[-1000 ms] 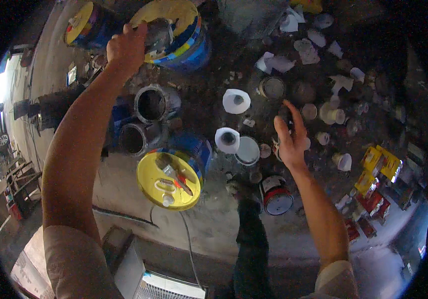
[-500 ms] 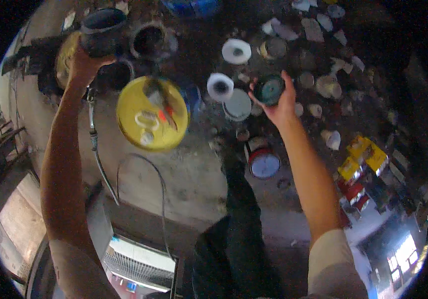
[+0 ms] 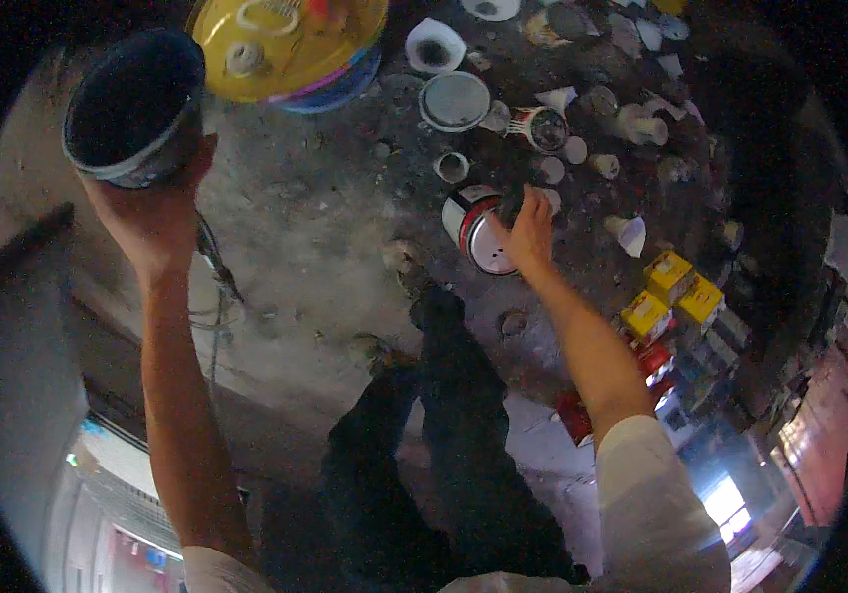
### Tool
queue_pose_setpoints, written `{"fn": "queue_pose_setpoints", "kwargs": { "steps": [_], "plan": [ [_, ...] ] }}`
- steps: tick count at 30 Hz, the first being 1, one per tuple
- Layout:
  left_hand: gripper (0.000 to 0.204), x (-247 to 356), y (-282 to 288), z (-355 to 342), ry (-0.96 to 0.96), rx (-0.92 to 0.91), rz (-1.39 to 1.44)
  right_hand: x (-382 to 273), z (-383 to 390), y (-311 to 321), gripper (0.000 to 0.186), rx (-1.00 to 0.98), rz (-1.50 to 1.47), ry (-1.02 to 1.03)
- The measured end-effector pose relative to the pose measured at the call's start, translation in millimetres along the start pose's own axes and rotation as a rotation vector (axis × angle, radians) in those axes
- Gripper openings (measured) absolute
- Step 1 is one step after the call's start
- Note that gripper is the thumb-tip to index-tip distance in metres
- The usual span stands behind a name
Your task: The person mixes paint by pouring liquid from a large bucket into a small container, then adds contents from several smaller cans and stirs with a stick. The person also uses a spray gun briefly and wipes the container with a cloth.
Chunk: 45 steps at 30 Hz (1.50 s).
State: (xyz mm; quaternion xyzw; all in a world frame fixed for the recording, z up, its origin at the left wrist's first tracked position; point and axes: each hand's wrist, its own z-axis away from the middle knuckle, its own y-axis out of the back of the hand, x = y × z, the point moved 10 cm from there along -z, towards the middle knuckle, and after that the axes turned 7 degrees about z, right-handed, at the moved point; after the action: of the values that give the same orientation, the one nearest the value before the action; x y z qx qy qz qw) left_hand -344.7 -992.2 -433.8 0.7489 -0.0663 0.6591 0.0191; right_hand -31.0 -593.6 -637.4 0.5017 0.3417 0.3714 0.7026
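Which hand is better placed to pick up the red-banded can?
Probably the right hand: it is right by the red-banded can, while the left hand is farther off, holding a dark container.

The dark bucket (image 3: 135, 109) looks matt inside, the red-banded can (image 3: 486, 239) smooth and metallic, the trousers (image 3: 466, 395) matt cloth, the floor (image 3: 296, 267) rough.

Head-worn fisheye view, facing steeply downward

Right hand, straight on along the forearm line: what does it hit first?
Likely the can with the red band: in the picture, the right hand already overlaps its edge. With one view, I can't tell whether they touch or the hand is above it.
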Motion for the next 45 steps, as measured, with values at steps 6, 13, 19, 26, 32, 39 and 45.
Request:
{"fn": "queue_pose_setpoints", "kwargs": {
  "steps": [6,13,19,26,32,39,45],
  "plan": [
    [0.089,-73,21,101,0.096,0.115,-0.058,-5,26,-30,0.096,0.106,-0.001,0.157],
    [0.093,-121,29,128,0.217,0.294,0.077,-154,-71,109,0.063,0.571,-0.297,0.460],
    [0.096,-130,48,115,0.024,0.222,-0.181,-322,-216,174,0.045,0.624,0.033,0.428],
    [0.097,-108,115,127,-0.001,0.275,-0.389,-299,-308,128,0.046,-0.057,-0.167,0.040],
    [0.097,-93,138,132,-0.002,0.364,-0.416,-326,-309,141,0.042,0.304,0.058,0.126],
    [0.097,-96,121,121,-0.061,0.305,-0.430,-367,-266,169,0.041,0.366,-0.019,0.301],
    [0.098,-106,113,125,-0.009,0.258,-0.495,-405,-277,149,0.047,0.293,0.088,0.363]
  ]
}}
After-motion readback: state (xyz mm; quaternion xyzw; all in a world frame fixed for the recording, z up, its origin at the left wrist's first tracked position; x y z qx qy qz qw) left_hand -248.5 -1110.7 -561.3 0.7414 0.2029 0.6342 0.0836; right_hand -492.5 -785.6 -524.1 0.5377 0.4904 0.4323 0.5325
